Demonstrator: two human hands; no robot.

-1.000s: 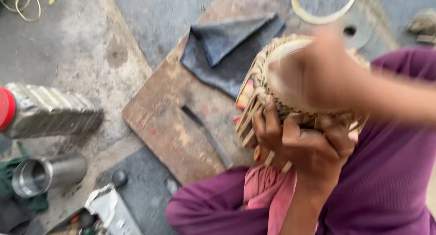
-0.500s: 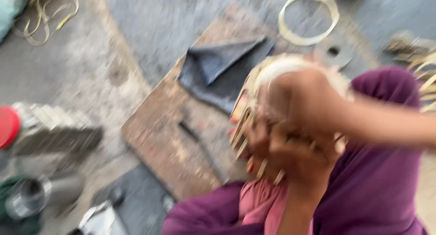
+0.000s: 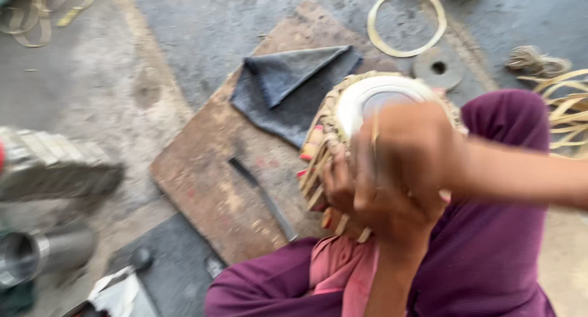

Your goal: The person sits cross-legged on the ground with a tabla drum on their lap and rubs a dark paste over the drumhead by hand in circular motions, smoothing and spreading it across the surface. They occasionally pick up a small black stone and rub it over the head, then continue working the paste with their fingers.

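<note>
The person holds a small drum on the lap. The left hand grips it from below, fingers curled shut. The right hand is blurred on top; I cannot tell its grip. Straps look mostly laced. A knife lies untouched on the wooden board at nine o'clock.

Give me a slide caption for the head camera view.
Both hands grip a small strap-laced drum above a wooden board with knife.

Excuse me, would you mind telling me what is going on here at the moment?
A person seated on the floor holds a small round drum laced with tan straps in their lap. The left hand grips it from below; the right hand, blurred, lies over its pale head. Beside them, a folded grey cloth and a dark flat blade rest on a worn wooden board.
</note>
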